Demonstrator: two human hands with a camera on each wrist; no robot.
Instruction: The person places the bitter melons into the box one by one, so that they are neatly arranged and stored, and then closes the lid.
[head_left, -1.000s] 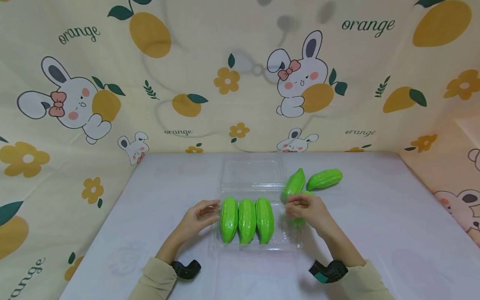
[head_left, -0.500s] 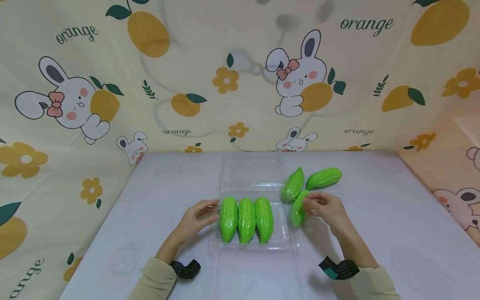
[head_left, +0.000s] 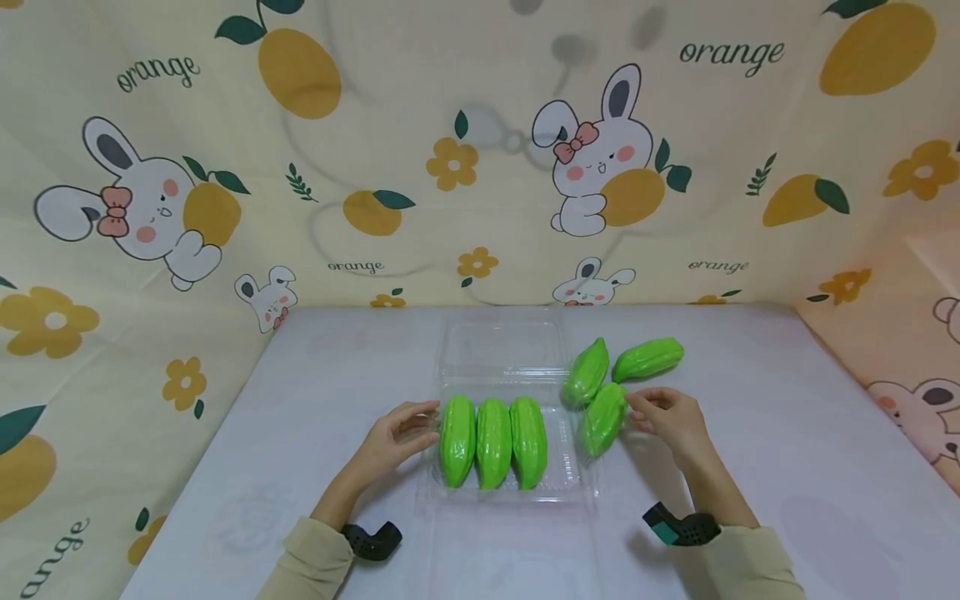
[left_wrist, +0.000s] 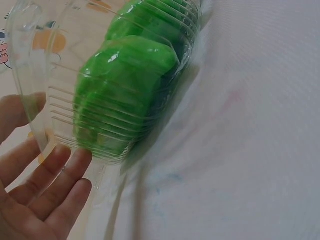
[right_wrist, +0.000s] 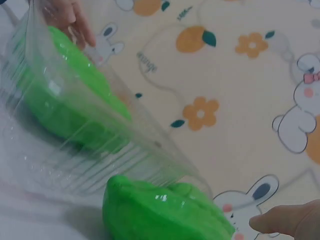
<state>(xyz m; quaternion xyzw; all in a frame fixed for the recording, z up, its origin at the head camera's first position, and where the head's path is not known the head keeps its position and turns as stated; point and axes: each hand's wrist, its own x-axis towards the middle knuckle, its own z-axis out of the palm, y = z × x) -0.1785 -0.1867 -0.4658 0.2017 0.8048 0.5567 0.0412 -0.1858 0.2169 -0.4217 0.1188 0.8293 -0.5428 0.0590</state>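
In the head view, three glossy green, ribbed gourds [head_left: 493, 443] lie side by side in an open clear plastic clamshell container [head_left: 562, 485]. My left hand [head_left: 396, 437] pinches the container's left rim: in the left wrist view the thumb overlaps the rim and the fingertips [left_wrist: 82, 159] sit at the outer wall. Just outside the right wall lies another green gourd [head_left: 602, 419]. Beside that gourd's right side is my right hand [head_left: 667, 421], fingers loosely bent and holding nothing. In the right wrist view, a gap shows between a digit [right_wrist: 280, 222] and this gourd.
Two more gourds lie behind: one upright-pointing gourd [head_left: 587, 372] by the container's right rear, and a sideways gourd [head_left: 648, 358] further right. The container's lid [head_left: 504, 342] is laid back flat toward the wall. A printed fabric backdrop [head_left: 420, 75] rises behind the table [head_left: 315, 367].
The right hand has let go of the gourd beside the container and drawn back to the right, uncovering it. The left hand has stayed at the container's left rim.
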